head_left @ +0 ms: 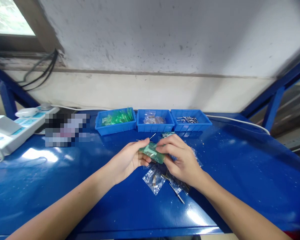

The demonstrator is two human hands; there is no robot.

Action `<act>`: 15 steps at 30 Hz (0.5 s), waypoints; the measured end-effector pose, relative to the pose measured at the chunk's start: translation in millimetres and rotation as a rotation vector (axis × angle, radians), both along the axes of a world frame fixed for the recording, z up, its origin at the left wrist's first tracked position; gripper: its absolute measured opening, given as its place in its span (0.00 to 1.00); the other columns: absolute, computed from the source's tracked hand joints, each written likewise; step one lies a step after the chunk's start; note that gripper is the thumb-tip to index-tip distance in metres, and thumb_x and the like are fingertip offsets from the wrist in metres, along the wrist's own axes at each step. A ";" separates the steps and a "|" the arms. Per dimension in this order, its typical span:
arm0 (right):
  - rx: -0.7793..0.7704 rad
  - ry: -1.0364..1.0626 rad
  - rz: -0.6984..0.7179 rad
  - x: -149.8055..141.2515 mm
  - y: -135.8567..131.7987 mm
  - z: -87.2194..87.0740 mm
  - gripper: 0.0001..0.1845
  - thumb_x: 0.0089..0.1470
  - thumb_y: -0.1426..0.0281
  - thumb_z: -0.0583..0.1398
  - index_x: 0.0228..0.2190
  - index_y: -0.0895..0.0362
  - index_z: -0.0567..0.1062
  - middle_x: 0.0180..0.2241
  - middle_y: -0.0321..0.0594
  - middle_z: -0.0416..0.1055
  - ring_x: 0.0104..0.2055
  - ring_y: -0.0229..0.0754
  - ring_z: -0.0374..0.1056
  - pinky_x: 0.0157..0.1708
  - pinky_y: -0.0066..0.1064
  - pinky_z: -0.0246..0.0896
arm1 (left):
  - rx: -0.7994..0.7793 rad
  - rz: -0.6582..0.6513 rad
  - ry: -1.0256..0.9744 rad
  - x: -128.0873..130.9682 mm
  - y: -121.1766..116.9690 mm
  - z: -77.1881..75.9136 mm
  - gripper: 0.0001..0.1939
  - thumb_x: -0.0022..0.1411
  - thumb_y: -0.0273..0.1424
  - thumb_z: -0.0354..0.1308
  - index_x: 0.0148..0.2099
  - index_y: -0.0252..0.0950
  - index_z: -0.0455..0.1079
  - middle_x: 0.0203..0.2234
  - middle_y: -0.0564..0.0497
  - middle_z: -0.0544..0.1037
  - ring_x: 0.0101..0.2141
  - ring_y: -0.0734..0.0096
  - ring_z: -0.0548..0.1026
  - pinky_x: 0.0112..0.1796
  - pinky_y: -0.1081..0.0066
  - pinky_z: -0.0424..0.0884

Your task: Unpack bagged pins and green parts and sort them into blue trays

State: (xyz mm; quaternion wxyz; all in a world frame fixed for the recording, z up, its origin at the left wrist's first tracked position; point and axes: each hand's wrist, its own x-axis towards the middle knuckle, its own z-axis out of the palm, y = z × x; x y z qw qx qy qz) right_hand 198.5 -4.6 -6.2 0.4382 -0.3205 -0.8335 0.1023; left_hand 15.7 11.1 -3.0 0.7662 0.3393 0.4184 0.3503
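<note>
Green plastic packet (152, 154), held up between both hands over the middle of a blue table (65, 193). In the head view, the only one, saw the left hand (130, 157) half curled, with thumb above and fingers beneath, pinching the packet's left end. Saw the right hand (181, 158) bent inward, with fingertips gathered on the packet's right end. Noted a paler shape (149, 152) on or inside the green plastic; could not tell which, nor tell a sealed packet from an unsealed one.

Beyond the hands, near the wall (150, 91), found in a row a left bin (117, 128) of green packets (120, 116), a middle bin (156, 128) of clear packets (153, 119), and a right bin (193, 128) of thin metal pieces (188, 120).

Nearer, below the hands, found a small clear bag (158, 183) with brass-coloured pieces (154, 180) showing through, more bags partly covered by the right hand, and a loose metal pin (177, 193) just beside.

As for progress, judged the work partway along: one packet in hand, not yet set down, and supplies left in all three bins. Could not identify any finished packet with certainty.
</note>
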 end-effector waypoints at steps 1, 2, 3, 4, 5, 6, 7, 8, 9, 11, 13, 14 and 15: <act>-0.002 -0.008 0.009 0.0 -0.5 -0.1 0.12 0.50 0.83 0.54 0.31 0.57 0.72 0.35 0.42 0.71 0.37 0.41 0.63 0.37 0.36 0.61 | 0.018 -0.015 -0.004 -0.8 -0.4 0.6 0.13 0.54 0.37 0.63 0.34 0.30 0.73 0.24 0.50 0.73 0.23 0.77 0.68 0.24 0.77 0.65; -0.009 -0.011 0.018 -0.1 -0.9 -0.2 0.12 0.50 0.83 0.53 0.30 0.57 0.72 0.34 0.41 0.71 0.36 0.41 0.64 0.37 0.36 0.61 | 0.035 -0.019 0.006 -1.5 -1.0 1.3 0.10 0.52 0.33 0.64 0.34 0.30 0.73 0.24 0.51 0.72 0.22 0.78 0.68 0.23 0.78 0.64; -0.023 -0.011 0.027 0.0 -1.3 -0.2 0.12 0.50 0.83 0.53 0.30 0.56 0.72 0.34 0.40 0.71 0.36 0.41 0.64 0.37 0.36 0.61 | 0.048 -0.020 0.025 -2.0 -1.7 1.9 0.08 0.52 0.30 0.64 0.33 0.30 0.73 0.24 0.51 0.72 0.22 0.79 0.67 0.22 0.78 0.64; -0.040 -0.009 0.028 0.1 -1.5 -0.1 0.12 0.50 0.83 0.53 0.30 0.56 0.72 0.34 0.40 0.71 0.36 0.41 0.64 0.38 0.36 0.61 | 0.064 -0.026 0.048 -2.4 -2.5 2.6 0.07 0.52 0.29 0.64 0.33 0.30 0.73 0.24 0.52 0.72 0.23 0.79 0.67 0.22 0.78 0.63; -0.062 -0.007 0.016 0.2 -1.5 0.0 0.13 0.50 0.83 0.54 0.31 0.55 0.72 0.36 0.40 0.70 0.38 0.41 0.64 0.40 0.37 0.60 | 0.092 -0.032 0.076 -2.7 -3.2 3.1 0.07 0.52 0.29 0.63 0.34 0.31 0.73 0.25 0.52 0.73 0.24 0.79 0.68 0.23 0.79 0.63; -0.092 -0.002 -0.009 0.4 -1.3 0.1 0.13 0.49 0.83 0.54 0.32 0.55 0.72 0.38 0.41 0.68 0.41 0.42 0.63 0.42 0.38 0.60 | 0.140 -0.031 0.109 -2.8 -3.8 3.4 0.07 0.54 0.30 0.62 0.35 0.32 0.73 0.26 0.51 0.73 0.25 0.78 0.69 0.23 0.79 0.63; -0.137 0.010 -0.041 0.6 -0.7 0.3 0.15 0.48 0.82 0.55 0.36 0.54 0.71 0.42 0.42 0.66 0.45 0.44 0.62 0.45 0.40 0.58 | 0.213 -0.016 0.152 -2.8 -4.3 3.5 0.07 0.56 0.31 0.61 0.37 0.33 0.73 0.28 0.51 0.74 0.27 0.78 0.70 0.25 0.78 0.64; -0.201 0.039 -0.069 0.9 0.2 0.4 0.17 0.47 0.81 0.56 0.40 0.54 0.70 0.45 0.44 0.64 0.48 0.45 0.60 0.47 0.41 0.57 | 0.308 0.010 0.205 -2.7 -4.9 3.4 0.07 0.58 0.32 0.59 0.39 0.34 0.72 0.30 0.52 0.75 0.28 0.77 0.71 0.26 0.78 0.65; -0.291 0.090 -0.080 1.3 1.3 0.5 0.20 0.47 0.79 0.57 0.43 0.53 0.67 0.46 0.45 0.61 0.50 0.46 0.59 0.47 0.42 0.57 | 0.415 0.048 0.269 -2.5 -5.4 3.2 0.08 0.59 0.33 0.58 0.40 0.36 0.71 0.31 0.52 0.75 0.30 0.76 0.71 0.28 0.77 0.65; -0.549 0.234 -0.021 1.9 3.8 0.9 0.21 0.48 0.73 0.59 0.45 0.53 0.62 0.42 0.44 0.62 0.43 0.44 0.62 0.41 0.38 0.60 | 0.625 0.140 0.412 -1.8 -6.8 2.7 0.07 0.61 0.33 0.56 0.41 0.38 0.70 0.33 0.52 0.75 0.33 0.73 0.72 0.32 0.75 0.67; -0.807 0.351 0.092 1.9 5.4 2.0 0.14 0.51 0.66 0.59 0.39 0.54 0.62 0.30 0.36 0.62 0.30 0.37 0.61 0.30 0.31 0.59 | 0.782 0.178 0.524 -1.3 -8.9 2.0 0.07 0.61 0.33 0.55 0.42 0.39 0.69 0.34 0.53 0.76 0.35 0.71 0.73 0.35 0.72 0.68; -0.894 0.372 0.139 1.6 5.5 2.7 0.11 0.52 0.64 0.59 0.34 0.54 0.61 0.26 0.32 0.59 0.25 0.35 0.57 0.25 0.28 0.55 | 0.838 0.172 0.556 -1.3 -9.9 1.6 0.07 0.62 0.32 0.55 0.42 0.39 0.69 0.35 0.52 0.76 0.36 0.70 0.73 0.37 0.71 0.68; -0.938 0.367 0.169 1.2 5.0 3.7 0.12 0.53 0.62 0.58 0.30 0.54 0.61 0.23 0.29 0.55 0.23 0.33 0.53 0.23 0.27 0.51 | 0.880 0.153 0.570 -1.5 -10.8 1.0 0.07 0.62 0.31 0.54 0.42 0.39 0.70 0.36 0.52 0.76 0.37 0.70 0.74 0.38 0.70 0.69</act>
